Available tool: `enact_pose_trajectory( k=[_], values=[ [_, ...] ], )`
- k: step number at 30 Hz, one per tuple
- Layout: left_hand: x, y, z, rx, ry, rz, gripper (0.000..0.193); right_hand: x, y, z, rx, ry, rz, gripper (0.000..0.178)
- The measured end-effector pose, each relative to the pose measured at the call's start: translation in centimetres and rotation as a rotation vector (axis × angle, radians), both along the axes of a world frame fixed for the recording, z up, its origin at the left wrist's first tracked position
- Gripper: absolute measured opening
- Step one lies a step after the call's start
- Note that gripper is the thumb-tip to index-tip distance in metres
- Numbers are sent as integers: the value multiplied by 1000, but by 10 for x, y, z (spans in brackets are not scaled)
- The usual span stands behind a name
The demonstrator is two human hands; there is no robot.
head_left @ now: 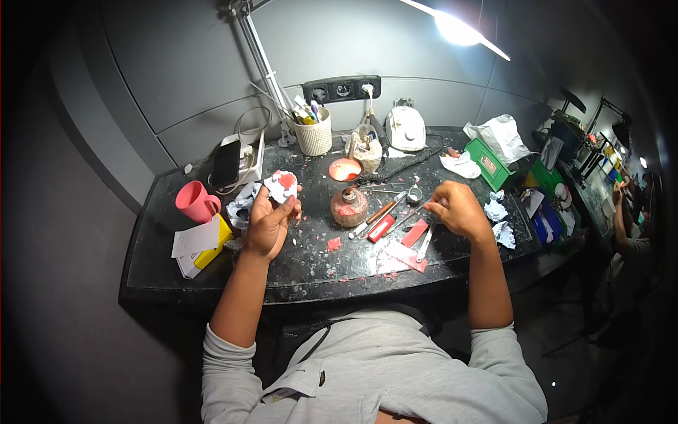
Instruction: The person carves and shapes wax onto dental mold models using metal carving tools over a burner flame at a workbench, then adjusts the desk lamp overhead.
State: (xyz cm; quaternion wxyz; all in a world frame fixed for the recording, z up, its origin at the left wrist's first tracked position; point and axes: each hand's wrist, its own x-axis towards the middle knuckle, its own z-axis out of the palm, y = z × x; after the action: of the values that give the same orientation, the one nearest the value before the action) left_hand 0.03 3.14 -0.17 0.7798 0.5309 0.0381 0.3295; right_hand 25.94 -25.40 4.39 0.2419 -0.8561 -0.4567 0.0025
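Observation:
My left hand (268, 226) is closed around a white plaster dental cast (282, 185) with red wax on it, held above the bench's left side. Over the tools on the right, my right hand (459, 210) is pinched at the end of a thin metal tool (408, 220); the fingers partly hide the grip. Below that hand lie pink wax sheets (414, 233) and a silver spatula (425, 243). Between my hands stand a round glass burner (349, 207) and a small metal cup (414, 196). A wooden-handled knife (381, 211) rests beside a red-and-white object (381, 228).
At left are a pink mug (195, 203), papers on a yellow box (198, 240) and a phone (226, 165). Behind the burner are a reddish bowl (345, 169) and a pen holder (313, 134). Green bins (487, 162) and crumpled paper (496, 212) sit right. Wax scraps litter the bench.

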Motion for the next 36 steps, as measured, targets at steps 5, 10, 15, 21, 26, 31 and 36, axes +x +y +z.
enact_pose_trajectory(
  k=[5,10,15,21,26,31,36],
  values=[
    [-2,-1,2,-23,41,-22,34,9,45,11,23,-107,273,14],
    [-5,-2,6,-114,13,-97,69,12,96,11,-282,-186,264,15],
    [-8,-8,16,-141,31,-105,94,9,96,-5,-252,2,394,16],
    [-8,-4,12,-154,38,-108,88,9,74,0,-207,72,490,15],
    [-4,-7,11,-96,66,-98,85,12,74,-11,-301,37,416,18],
    [-6,-13,14,-42,106,-44,82,2,69,-8,-311,-141,467,14],
    [-8,-12,10,70,118,-49,74,7,58,8,-90,-159,628,13]
  ],
)
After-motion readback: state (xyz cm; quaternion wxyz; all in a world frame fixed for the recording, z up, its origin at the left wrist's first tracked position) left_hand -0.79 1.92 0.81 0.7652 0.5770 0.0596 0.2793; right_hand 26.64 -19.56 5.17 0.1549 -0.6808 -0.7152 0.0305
